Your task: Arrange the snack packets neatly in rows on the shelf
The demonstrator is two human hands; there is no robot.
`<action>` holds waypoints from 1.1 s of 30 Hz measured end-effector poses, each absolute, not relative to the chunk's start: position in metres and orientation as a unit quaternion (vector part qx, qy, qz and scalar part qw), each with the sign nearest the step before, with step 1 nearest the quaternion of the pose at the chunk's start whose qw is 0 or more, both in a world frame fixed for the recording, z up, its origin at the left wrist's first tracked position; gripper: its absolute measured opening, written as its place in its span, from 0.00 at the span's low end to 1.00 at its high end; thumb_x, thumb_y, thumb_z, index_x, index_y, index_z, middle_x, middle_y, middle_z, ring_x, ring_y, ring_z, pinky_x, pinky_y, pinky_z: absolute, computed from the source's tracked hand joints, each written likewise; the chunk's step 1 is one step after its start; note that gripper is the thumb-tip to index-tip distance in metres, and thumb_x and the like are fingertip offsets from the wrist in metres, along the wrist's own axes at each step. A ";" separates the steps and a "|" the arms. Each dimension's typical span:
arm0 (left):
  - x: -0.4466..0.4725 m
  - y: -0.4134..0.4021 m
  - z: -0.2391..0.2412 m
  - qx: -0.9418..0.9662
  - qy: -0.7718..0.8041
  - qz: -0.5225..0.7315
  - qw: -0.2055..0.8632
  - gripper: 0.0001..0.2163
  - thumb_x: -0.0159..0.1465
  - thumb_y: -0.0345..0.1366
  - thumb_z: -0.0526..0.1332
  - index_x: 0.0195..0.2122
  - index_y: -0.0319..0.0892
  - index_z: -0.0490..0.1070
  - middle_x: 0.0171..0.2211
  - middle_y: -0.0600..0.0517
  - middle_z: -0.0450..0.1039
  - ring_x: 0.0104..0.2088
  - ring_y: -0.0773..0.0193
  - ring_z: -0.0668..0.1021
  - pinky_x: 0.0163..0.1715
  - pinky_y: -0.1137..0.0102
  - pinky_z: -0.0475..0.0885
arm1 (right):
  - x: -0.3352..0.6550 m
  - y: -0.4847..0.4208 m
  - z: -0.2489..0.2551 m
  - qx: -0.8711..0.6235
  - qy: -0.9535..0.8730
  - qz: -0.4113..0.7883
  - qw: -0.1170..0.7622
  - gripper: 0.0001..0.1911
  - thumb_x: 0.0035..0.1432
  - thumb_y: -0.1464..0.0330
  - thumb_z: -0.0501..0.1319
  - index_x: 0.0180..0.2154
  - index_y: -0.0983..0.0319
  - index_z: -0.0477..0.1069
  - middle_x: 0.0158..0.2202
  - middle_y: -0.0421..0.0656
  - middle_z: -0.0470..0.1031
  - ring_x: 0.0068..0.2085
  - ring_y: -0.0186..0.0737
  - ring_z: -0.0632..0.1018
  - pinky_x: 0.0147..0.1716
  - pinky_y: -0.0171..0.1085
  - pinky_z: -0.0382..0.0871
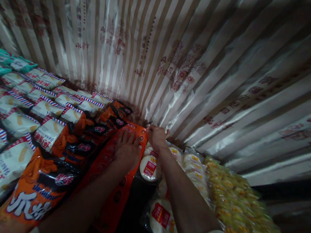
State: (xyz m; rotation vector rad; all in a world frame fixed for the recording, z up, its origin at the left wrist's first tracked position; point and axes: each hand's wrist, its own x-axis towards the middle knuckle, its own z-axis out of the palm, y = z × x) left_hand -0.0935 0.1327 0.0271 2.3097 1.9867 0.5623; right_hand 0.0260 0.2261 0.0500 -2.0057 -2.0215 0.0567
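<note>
A long orange-red strip of packaging [125, 188] with a row of round prints runs away from me between the snack bags and the crackers. My left hand [127, 151] lies flat on its far part, fingers stretched out. At the strip's far right corner, my right hand [157, 136] is curled with its fingertips on the edge; part of the grip is hidden. Orange-and-black snack bags [69, 147] stand to the left of the strip. Round white crackers in clear wrappers [150, 168] lie to its right, partly under my right forearm.
White snack bags with striped tops [20, 122] fill the left, with green bags [22, 64] behind them. Many yellow-green wrapped packets [241, 206] lie at the right. A pleated, printed foil-like curtain [164, 45] hangs behind everything.
</note>
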 end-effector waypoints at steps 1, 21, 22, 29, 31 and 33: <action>-0.093 0.133 0.027 0.745 0.641 0.184 0.020 0.20 0.66 0.40 0.48 0.58 0.43 0.64 0.61 0.47 0.59 0.63 0.45 0.55 0.60 0.48 0.51 | 0.026 0.226 0.050 -0.698 -0.701 0.019 0.146 0.09 0.56 0.70 0.56 0.32 0.57 0.76 0.34 0.42 0.79 0.46 0.47 0.74 0.56 0.62 0.42; -0.092 0.134 0.025 0.743 0.646 0.174 0.010 0.21 0.67 0.40 0.47 0.58 0.41 0.64 0.60 0.44 0.60 0.63 0.48 0.57 0.60 0.50 0.52 | 0.029 0.225 0.058 -0.703 -0.693 0.068 0.146 0.09 0.57 0.69 0.56 0.33 0.55 0.76 0.38 0.39 0.79 0.46 0.43 0.75 0.57 0.60 0.42; -0.092 0.134 0.025 0.744 0.645 0.172 0.012 0.21 0.67 0.40 0.47 0.58 0.40 0.64 0.60 0.44 0.60 0.63 0.48 0.57 0.60 0.50 0.52 | 0.029 0.225 0.058 -0.703 -0.692 0.071 0.147 0.09 0.57 0.69 0.56 0.33 0.55 0.76 0.38 0.39 0.79 0.46 0.43 0.75 0.57 0.60 0.42; -0.092 0.134 0.027 0.745 0.644 0.173 0.032 0.21 0.67 0.40 0.47 0.58 0.41 0.63 0.61 0.44 0.59 0.62 0.48 0.58 0.59 0.50 0.53 | 0.031 0.226 0.055 -0.698 -0.696 0.067 0.152 0.10 0.57 0.70 0.56 0.35 0.54 0.76 0.41 0.40 0.79 0.47 0.43 0.75 0.57 0.55 0.46; -0.092 0.134 0.026 0.743 0.645 0.173 0.032 0.21 0.67 0.40 0.47 0.59 0.41 0.62 0.61 0.44 0.59 0.62 0.47 0.58 0.60 0.51 0.53 | 0.031 0.226 0.055 -0.700 -0.696 0.071 0.146 0.11 0.57 0.70 0.56 0.37 0.54 0.76 0.42 0.40 0.79 0.48 0.42 0.74 0.58 0.54 0.47; -0.092 0.135 0.026 0.742 0.647 0.173 0.031 0.21 0.66 0.40 0.48 0.59 0.41 0.62 0.61 0.44 0.59 0.62 0.47 0.58 0.60 0.51 0.52 | 0.032 0.225 0.056 -0.707 -0.688 0.075 0.146 0.12 0.58 0.70 0.56 0.38 0.54 0.76 0.42 0.39 0.79 0.49 0.41 0.75 0.58 0.52 0.48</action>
